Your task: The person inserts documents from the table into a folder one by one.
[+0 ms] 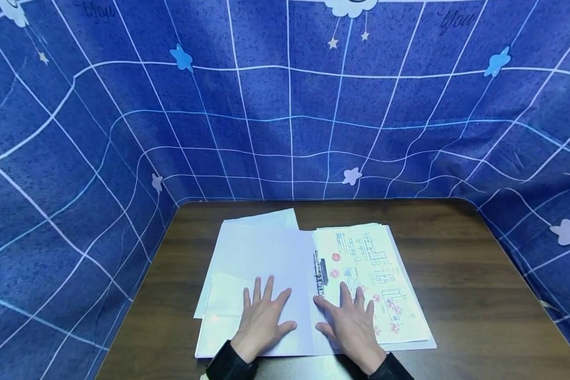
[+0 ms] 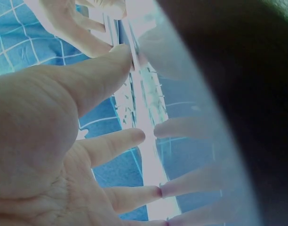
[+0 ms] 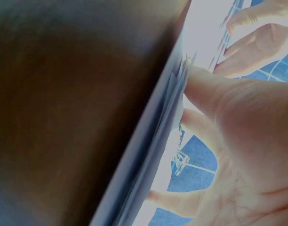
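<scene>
A pale folder (image 1: 261, 245) lies open on the table, with a dark metal clip (image 1: 322, 272) near its fold. On its right side is a stack of papers (image 1: 361, 245) printed with line drawings and pink flower marks. My left hand (image 1: 263, 319) rests on the bare left cover, fingers spread and straight. Across the lower left part of the papers lies my right hand (image 1: 350, 324), its fingers extended, thumb toward the fold. In the right wrist view, the right hand (image 3: 247, 136) touches the layered sheets (image 3: 156, 146) with its fingertips. Neither hand grips anything.
Another pale sheet (image 1: 282, 215) sticks out from under the folder at its upper left. The brown wooden table (image 1: 480, 295) extends to both sides. A blue curtain (image 1: 266, 132) with white grid lines and stars hangs behind and around the table.
</scene>
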A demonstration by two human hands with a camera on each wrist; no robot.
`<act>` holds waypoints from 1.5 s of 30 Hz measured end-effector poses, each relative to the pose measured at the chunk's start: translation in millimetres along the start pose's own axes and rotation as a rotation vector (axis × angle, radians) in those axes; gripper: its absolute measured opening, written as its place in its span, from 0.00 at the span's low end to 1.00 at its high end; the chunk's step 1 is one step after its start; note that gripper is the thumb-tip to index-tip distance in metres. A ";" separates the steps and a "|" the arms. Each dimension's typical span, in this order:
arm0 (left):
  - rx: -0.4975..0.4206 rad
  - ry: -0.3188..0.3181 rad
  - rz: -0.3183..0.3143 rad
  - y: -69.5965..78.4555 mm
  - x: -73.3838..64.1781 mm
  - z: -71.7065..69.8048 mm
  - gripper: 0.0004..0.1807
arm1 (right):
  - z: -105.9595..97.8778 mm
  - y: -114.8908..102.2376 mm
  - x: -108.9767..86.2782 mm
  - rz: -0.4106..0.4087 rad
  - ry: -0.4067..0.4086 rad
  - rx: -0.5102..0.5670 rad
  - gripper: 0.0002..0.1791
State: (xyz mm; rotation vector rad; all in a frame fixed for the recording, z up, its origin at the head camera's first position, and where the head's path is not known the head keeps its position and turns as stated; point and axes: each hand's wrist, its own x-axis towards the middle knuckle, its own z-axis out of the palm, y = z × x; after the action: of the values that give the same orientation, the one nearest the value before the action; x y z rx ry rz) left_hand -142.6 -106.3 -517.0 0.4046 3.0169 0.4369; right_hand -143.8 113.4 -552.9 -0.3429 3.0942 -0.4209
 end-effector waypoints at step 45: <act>-0.192 0.126 -0.488 -183.6 54.1 -65.0 0.35 | 4.3 0.0 1.4 -0.010 0.032 0.046 0.30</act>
State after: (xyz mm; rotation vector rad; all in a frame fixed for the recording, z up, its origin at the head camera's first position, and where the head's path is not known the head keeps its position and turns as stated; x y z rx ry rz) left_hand -247.0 -279.3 -509.0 -0.3776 2.9986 0.7150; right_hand -145.1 111.9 -557.0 -0.3545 3.1096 -0.5021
